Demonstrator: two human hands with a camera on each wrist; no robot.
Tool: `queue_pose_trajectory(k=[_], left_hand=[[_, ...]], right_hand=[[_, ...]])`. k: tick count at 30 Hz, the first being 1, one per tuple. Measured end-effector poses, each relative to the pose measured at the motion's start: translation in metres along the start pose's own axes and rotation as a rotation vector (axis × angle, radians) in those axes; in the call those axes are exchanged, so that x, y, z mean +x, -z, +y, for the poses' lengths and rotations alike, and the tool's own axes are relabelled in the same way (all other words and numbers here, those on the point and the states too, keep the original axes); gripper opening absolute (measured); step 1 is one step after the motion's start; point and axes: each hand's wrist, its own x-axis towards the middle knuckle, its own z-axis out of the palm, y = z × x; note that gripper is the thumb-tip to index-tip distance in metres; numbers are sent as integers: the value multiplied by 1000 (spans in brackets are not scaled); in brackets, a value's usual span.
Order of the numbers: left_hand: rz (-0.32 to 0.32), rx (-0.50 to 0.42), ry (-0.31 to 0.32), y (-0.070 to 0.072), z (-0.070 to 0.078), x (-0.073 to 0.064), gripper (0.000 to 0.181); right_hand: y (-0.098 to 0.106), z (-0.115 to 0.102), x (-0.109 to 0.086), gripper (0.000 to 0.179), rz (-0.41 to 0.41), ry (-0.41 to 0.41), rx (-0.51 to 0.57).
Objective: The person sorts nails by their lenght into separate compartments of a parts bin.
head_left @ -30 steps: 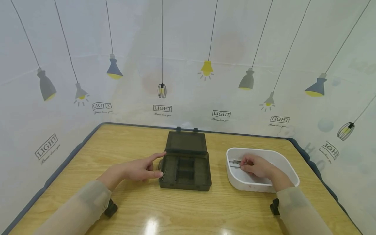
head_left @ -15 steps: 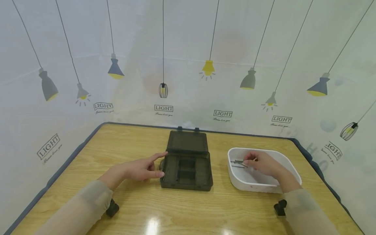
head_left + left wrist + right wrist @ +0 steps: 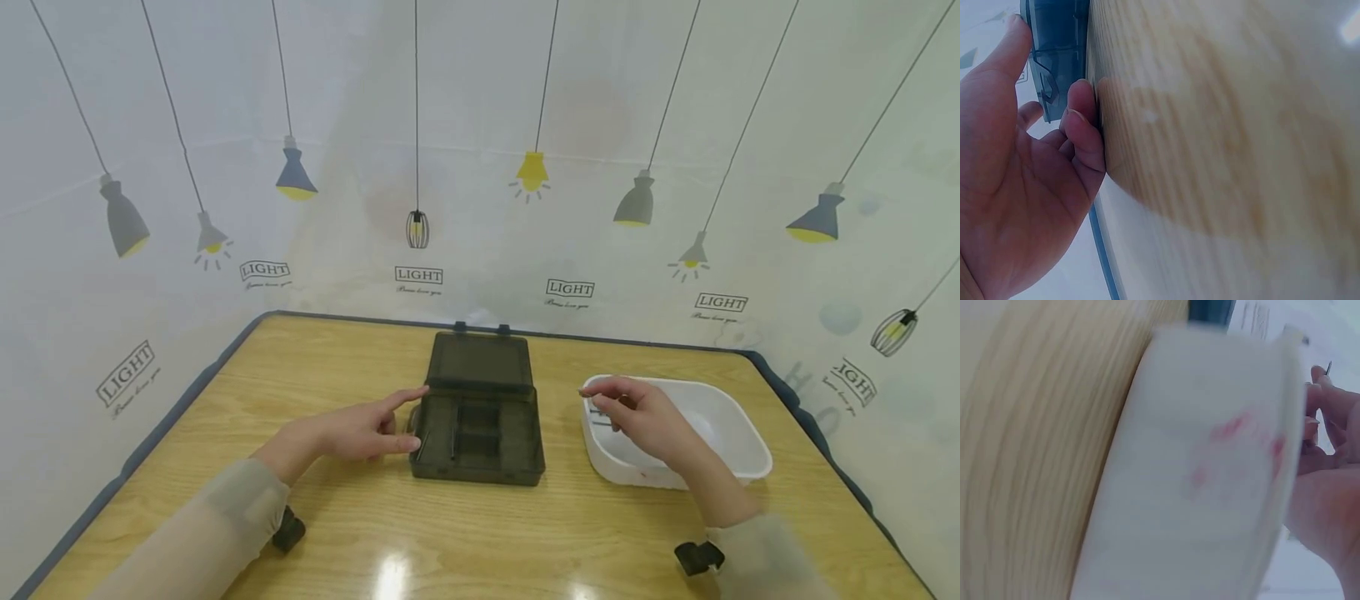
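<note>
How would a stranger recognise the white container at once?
Start at the wooden table. Right of the open dark box, under the right hand, sits the white container; unlike the box, it has rounded corners and no lid.

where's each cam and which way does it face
Head: on head, facing forward and down at table, box, tub; left hand, right hand, sleeves show.
Left wrist: on that wrist, facing the table and box; the left hand shows.
Right wrist: on that wrist, facing the tub's outer side; the right hand, pinching a pin, shows.
Head and left wrist share the box.
</note>
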Motion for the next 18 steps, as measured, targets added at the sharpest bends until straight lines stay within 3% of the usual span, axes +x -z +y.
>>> queue_pose_trajectory(k=[9, 18], left_hand=[[-3, 15, 8, 0, 0, 0, 92], [1, 5, 8, 0, 3, -1, 91]], right_hand=[[-42, -35, -2, 20, -94, 91, 84], [-83, -56, 5, 19, -225, 59, 150]])
